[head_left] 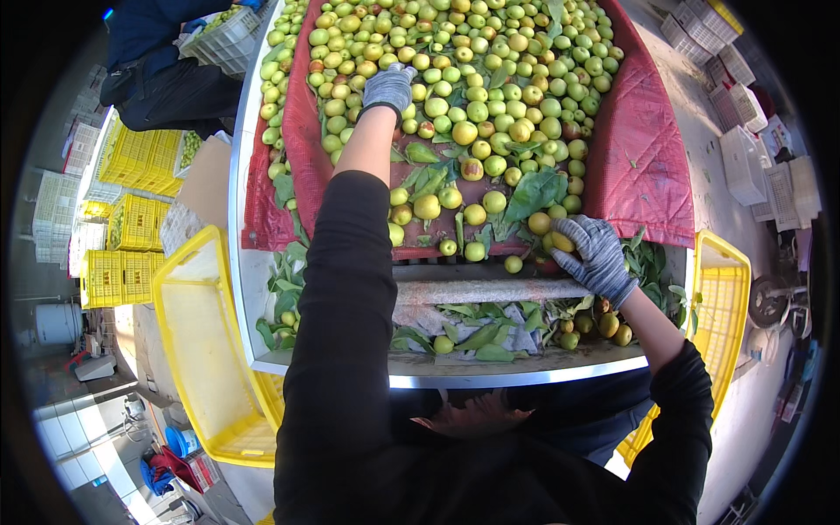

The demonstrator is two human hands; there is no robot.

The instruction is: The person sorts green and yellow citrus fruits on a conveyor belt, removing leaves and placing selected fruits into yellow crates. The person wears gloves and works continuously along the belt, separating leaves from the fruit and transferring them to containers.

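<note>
Many small green and yellow fruits, like jujubes (464, 133), some with brown patches, lie with loose leaves on a sorting table lined with red quilted sheeting (640, 144). My left hand (388, 90), in a grey knit glove, reaches over the fruits at the upper left; its fingertips touch or hover on them, and its grip is unclear. Near the lining's lower right corner, my right hand (594, 257), gloved alike, has its thumb and fingers around a yellow-brown fruit (562, 241). Large green leaves (535, 193) lie just left of it. A pale roller (485, 291) runs along the table's near end.
A metal rim (512, 379) bounds the near trough, which holds leaves and several fruits. Yellow plastic crates stand against the table's left (213, 367) and right (722, 295) sides. Another person in dark clothes (177, 85) is at the upper left, near stacked crates (138, 154).
</note>
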